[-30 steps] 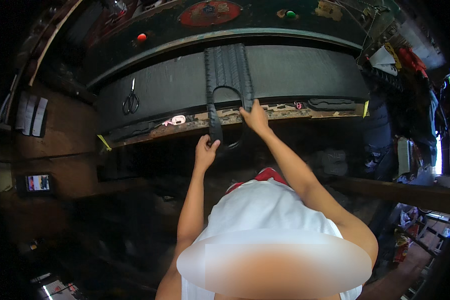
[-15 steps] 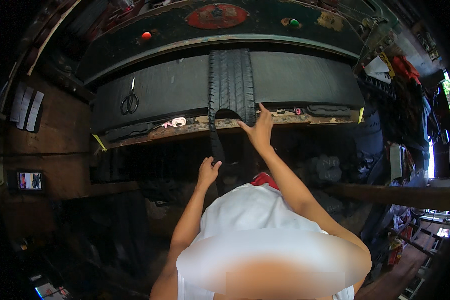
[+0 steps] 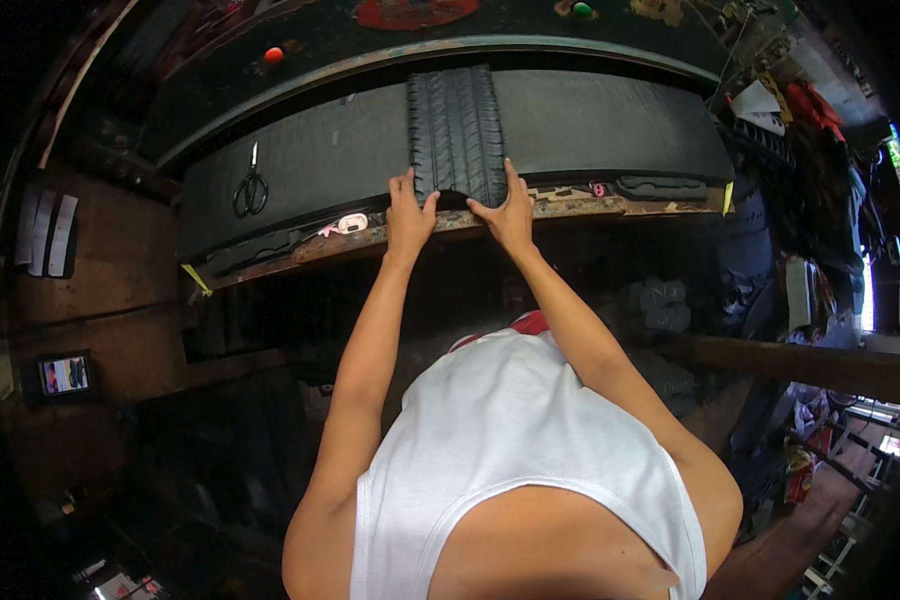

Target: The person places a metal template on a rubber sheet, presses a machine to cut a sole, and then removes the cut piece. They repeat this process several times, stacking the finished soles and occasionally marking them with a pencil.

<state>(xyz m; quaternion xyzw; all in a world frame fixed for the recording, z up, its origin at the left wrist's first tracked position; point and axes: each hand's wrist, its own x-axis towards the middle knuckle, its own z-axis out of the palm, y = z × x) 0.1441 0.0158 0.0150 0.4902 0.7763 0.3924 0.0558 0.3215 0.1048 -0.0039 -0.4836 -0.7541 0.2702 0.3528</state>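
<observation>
A black strip of ribbed tyre tread (image 3: 455, 125) lies flat across the middle of the dark worktop (image 3: 600, 120), running from its far edge to its near edge, with an arched notch in its near end. The 2 hands flank that end. The left hand (image 3: 408, 222) touches the near left corner of the strip, fingers up along its side and thumb turned in toward the notch; the right hand (image 3: 511, 216) is at the near right corner, thumb and forefinger parted wide. Whether either hand pinches the rubber, I cannot tell. Black-handled scissors (image 3: 252, 178) lie near the worktop's left end, blades pointing toward the far edge. Along the near edge, a pink-and-white object (image 3: 350, 223) sits left of the left hand, and a dark moulded piece (image 3: 662, 187) lies toward the near right corner. There are 2 bits of yellow tape, 1 at the near left corner (image 3: 200, 281), 1 at the near right (image 3: 728, 197). Beyond the far edge stands a green panel (image 3: 530, 28) with 1 red button (image 3: 274, 55) and 1 green button (image 3: 581, 10).
</observation>
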